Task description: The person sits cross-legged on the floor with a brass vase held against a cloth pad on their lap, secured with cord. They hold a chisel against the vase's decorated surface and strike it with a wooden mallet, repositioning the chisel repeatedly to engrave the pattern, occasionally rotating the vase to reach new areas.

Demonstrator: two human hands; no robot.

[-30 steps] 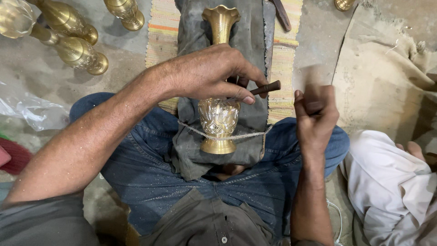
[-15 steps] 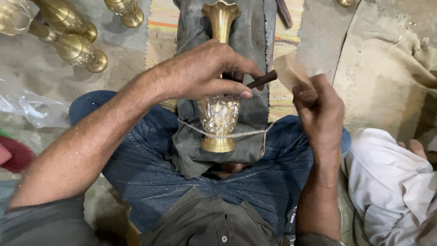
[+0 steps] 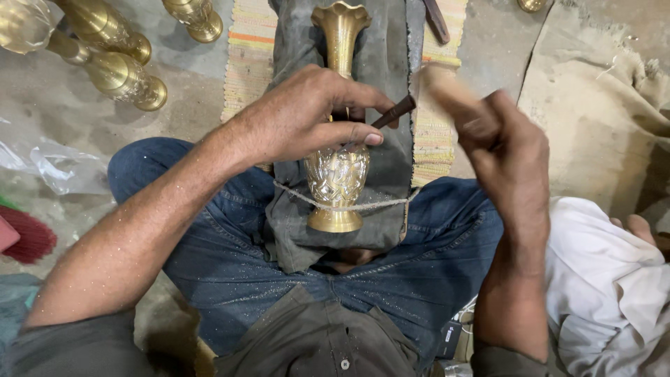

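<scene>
A brass vase (image 3: 338, 174) with a fluted mouth lies lengthwise on a dark grey cloth (image 3: 391, 63) between my knees, tied down by a thin string over its foot. My left hand (image 3: 307, 115) rests on the vase's belly and pinches a dark chisel (image 3: 394, 112) whose upper end sticks out to the right. My right hand (image 3: 506, 143) is raised beside it, gripping a wooden mallet (image 3: 436, 84) that shows blurred just right of the chisel's end.
Several brass vases (image 3: 122, 73) lie on the floor at the upper left. A striped mat (image 3: 248, 59) sits under the cloth. Clear plastic (image 3: 59, 167) lies at left; white cloth (image 3: 600, 272) and sacking (image 3: 600, 105) at right.
My right hand has swung the mallet up and leftward toward the chisel's end. My left hand and the vase have stayed in place.
</scene>
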